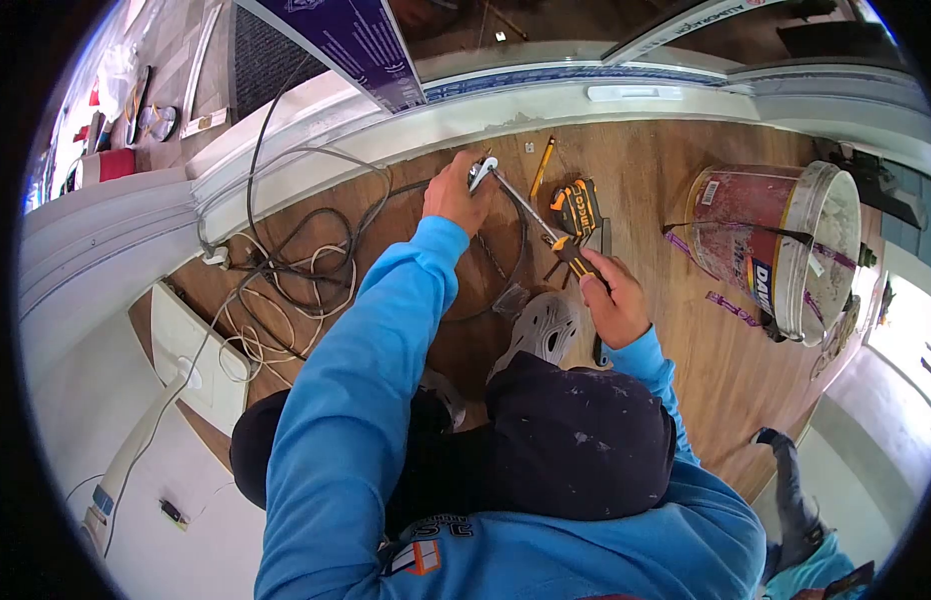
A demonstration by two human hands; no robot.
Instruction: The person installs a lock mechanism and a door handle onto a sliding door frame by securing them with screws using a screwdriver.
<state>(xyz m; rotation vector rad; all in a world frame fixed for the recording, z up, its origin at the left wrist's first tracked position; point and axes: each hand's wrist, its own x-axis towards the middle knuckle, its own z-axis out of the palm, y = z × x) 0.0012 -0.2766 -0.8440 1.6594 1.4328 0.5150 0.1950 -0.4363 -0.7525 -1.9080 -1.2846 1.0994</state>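
My left hand (pixel 460 194) is closed around a small white and metal fitting (pixel 482 174), whose exact kind I cannot tell. In my right hand (pixel 618 300) is the black and orange handle of a screwdriver (pixel 532 213). The shaft slants up and left, and its tip overlaps the fitting. Below the screwdriver, on the wood floor, lies a yellow and black tool with INGCO lettering (pixel 578 207). A thin yellow stick (pixel 543 167) rests just above that tool, near the sill.
Tangled black and white cables (pixel 316 270) spread across the floor at left. A paint-stained bucket (pixel 741 235) lies tilted at right, with a purple strap around it. A white handle-like piece (pixel 636 93) sits on the door sill (pixel 506 120). Another person's leg (pixel 791 480) shows at lower right.
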